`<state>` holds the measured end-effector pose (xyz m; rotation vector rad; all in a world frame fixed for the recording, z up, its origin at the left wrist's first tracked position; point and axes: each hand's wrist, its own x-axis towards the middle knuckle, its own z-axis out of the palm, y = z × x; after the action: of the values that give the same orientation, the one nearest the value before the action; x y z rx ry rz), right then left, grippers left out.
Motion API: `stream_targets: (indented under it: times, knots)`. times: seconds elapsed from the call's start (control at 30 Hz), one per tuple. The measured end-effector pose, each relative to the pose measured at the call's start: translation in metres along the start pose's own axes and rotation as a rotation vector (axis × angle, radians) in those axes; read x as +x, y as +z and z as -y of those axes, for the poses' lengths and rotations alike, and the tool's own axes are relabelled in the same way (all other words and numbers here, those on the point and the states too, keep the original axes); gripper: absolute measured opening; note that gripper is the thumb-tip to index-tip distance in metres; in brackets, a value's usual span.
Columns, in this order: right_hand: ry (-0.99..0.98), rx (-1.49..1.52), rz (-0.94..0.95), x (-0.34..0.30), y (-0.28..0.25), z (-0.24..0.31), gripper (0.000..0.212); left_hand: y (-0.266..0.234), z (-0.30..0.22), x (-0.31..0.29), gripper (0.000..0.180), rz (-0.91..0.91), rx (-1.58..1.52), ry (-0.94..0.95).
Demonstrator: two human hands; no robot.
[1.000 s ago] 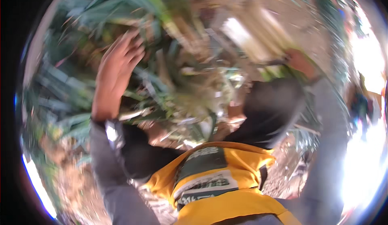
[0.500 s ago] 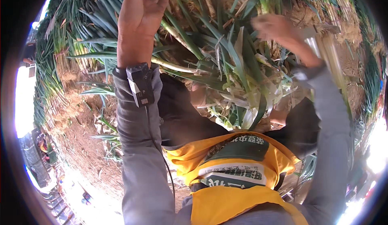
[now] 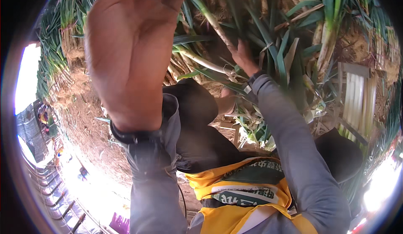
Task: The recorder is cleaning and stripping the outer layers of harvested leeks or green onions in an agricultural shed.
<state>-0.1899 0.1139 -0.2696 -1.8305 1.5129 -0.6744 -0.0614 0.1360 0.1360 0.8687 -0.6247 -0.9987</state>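
My left hand [image 3: 130, 53] is raised close in front of me, palm side showing. Its fingers curl at the upper edge, where their tips and anything in them are cut off. Lower down and to the right, my right hand [image 3: 243, 59] is at the lower end of a long leek [image 3: 214, 24], fingers closed around the pale stem. Other loose leeks lie around it, among them a pale-stemmed leek [image 3: 201, 60] beside my knee. Green leaves [image 3: 283, 61] hang next to my right wrist.
Peeled white leek stalks [image 3: 356, 95] lie in a frame at the right. Bundled leeks [image 3: 69, 28] stand at the far left, and more [image 3: 329, 32] at the upper right. Peeled leaf scraps [image 3: 256, 127] cover the ground between my legs. Bare soil [image 3: 88, 124] stretches along the left.
My left hand has come up much closer to me. My right hand has moved left from the upright leaves to the leek stem. The frame of white stalks now shows fully.
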Motion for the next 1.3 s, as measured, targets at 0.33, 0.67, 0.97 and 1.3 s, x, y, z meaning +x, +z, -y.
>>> stream_targets:
  times: [0.33, 0.67, 0.97, 1.3]
  knots:
    - [0.014, 0.272, 0.359, 0.031, -0.034, 0.025, 0.039, -0.023, -0.009, 0.023, 0.019, 0.154, -0.215, -0.219]
    - [0.062, 0.72, 0.343, 0.001, -0.242, 0.119, 0.03, -0.02, 0.026, 0.031, 0.025, -0.039, -0.124, -0.163]
    - [-0.06, 0.795, 0.347, -0.092, -0.348, 0.131, 0.038, 0.029, 0.095, 0.036, 0.028, -0.095, -0.135, -0.424]
    - [0.137, 1.221, 0.379, -0.143, -0.354, 0.124, 0.057, 0.094, 0.115, 0.021, 0.048, 0.41, -0.429, -0.373]
